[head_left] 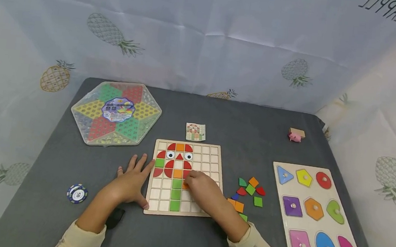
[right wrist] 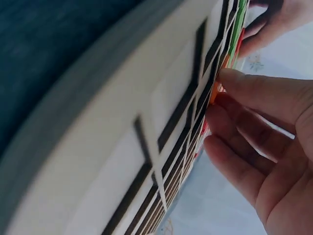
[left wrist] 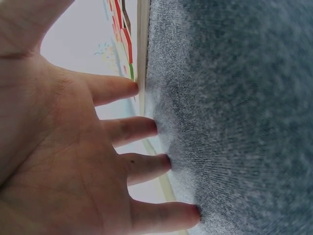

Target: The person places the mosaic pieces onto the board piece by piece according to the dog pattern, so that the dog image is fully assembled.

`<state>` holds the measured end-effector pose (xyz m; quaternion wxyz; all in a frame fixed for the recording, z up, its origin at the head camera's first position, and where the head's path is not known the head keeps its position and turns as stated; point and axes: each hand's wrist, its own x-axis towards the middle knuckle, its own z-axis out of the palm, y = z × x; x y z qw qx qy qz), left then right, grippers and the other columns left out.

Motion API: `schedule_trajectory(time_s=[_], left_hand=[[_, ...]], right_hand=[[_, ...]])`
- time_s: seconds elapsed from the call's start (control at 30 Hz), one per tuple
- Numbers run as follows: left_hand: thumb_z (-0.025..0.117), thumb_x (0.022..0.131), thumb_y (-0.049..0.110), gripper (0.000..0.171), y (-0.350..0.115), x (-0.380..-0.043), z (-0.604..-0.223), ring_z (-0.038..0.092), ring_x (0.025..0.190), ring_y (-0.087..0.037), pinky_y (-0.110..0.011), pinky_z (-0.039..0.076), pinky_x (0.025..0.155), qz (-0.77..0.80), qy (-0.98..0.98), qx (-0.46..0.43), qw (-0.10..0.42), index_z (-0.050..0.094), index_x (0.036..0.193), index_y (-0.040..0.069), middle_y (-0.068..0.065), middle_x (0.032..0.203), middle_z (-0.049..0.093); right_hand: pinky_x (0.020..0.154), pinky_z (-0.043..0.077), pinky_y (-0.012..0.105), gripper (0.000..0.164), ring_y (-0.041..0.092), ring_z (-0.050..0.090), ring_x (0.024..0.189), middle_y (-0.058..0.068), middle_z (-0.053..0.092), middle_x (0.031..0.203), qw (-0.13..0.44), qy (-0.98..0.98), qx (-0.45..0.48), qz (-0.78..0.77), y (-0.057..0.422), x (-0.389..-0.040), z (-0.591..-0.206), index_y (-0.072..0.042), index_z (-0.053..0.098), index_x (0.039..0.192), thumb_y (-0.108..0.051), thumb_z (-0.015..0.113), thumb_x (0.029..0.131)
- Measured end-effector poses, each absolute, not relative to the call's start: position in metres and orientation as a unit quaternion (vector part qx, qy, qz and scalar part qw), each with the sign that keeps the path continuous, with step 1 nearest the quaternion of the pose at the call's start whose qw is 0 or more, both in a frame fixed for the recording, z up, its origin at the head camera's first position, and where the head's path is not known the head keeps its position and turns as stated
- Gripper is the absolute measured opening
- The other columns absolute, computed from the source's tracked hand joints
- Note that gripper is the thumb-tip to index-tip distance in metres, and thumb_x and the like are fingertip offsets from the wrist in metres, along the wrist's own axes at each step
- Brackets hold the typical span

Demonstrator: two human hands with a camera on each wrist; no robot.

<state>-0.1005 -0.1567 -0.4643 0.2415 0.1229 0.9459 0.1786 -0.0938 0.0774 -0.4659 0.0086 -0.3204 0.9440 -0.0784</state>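
A wooden grid board (head_left: pixel 200 216) lies on the table, its cells partly filled with red quarter-round, green and orange square tiles and two eye tiles. My right hand (head_left: pixel 204 190) is over the middle of the board and pinches an orange square tile (right wrist: pixel 214 92) between thumb and fingers, beside a column of green tiles (head_left: pixel 175 194). Fingers spread, my left hand (head_left: pixel 128 184) rests at the board's left edge, its thumb touching the lower left corner. In the left wrist view the fingertips of the left hand (left wrist: pixel 63 137) meet the grey cloth and the board's side.
Loose coloured tiles (head_left: pixel 258 202) lie right of the board. A small pattern card (head_left: pixel 195 132) is behind it. Around stand a hexagonal marble game (head_left: pixel 116 115), poker chips (head_left: pixel 77 193), a knobbed shape puzzle (head_left: pixel 296 226) and a pink pig figure (head_left: pixel 294 137).
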Motion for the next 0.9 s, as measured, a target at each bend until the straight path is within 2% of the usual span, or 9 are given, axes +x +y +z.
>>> schedule_trajectory(time_s=[0.1,0.2,0.4,0.53,0.9], left_hand=[[0.089,0.042,0.042,0.130,-0.159,-0.098,-0.466,-0.004,0.134,-0.045,-0.075,0.008,0.089,0.182,0.946,0.121,0.238,0.016,0.146,0.011,-0.021,0.150,0.004],[0.088,0.043,0.042,0.130,-0.161,-0.097,-0.466,-0.004,0.134,-0.045,-0.075,0.007,0.089,0.187,0.945,0.122,0.238,0.016,0.146,0.010,-0.021,0.150,0.004],[0.088,0.043,0.041,0.129,-0.164,-0.101,-0.462,-0.003,0.133,-0.047,-0.076,0.008,0.088,0.188,0.948,0.130,0.220,0.016,0.146,0.009,-0.022,0.149,0.005],[0.088,0.043,0.041,0.130,-0.165,-0.105,-0.459,-0.003,0.133,-0.047,-0.076,0.008,0.088,0.187,0.949,0.130,0.218,0.016,0.146,0.008,-0.023,0.149,0.004],[0.088,0.045,0.042,0.129,-0.159,-0.103,-0.465,-0.005,0.134,-0.046,-0.076,0.007,0.088,0.188,0.943,0.141,0.237,0.014,0.146,0.009,-0.022,0.149,0.003]], right_hand=[[0.076,0.049,0.023,0.014,0.011,0.059,0.086,-0.001,0.062,0.097,0.035,0.935,-0.336,-0.109,0.084,-0.094,-0.465,-0.012,0.070,0.097,-0.013,0.063,0.084],[0.076,0.050,0.025,0.020,0.012,0.059,0.088,0.000,0.060,0.102,0.058,0.938,-0.312,-0.139,0.100,-0.092,-0.461,-0.013,0.069,0.102,-0.015,0.065,0.083],[0.066,0.048,0.028,0.023,0.009,0.057,0.076,-0.003,0.062,0.093,0.091,0.969,-0.189,-0.128,0.146,-0.084,-0.443,-0.013,0.068,0.096,-0.014,0.074,0.074],[0.067,0.049,0.031,0.026,0.011,0.057,0.076,-0.001,0.063,0.093,0.124,0.973,-0.164,-0.107,0.165,-0.075,-0.444,-0.012,0.067,0.095,-0.016,0.076,0.071],[0.068,0.051,0.030,0.022,0.012,0.057,0.077,-0.002,0.062,0.088,0.069,0.979,-0.174,-0.081,0.177,-0.059,-0.459,-0.012,0.068,0.090,-0.014,0.077,0.070]])
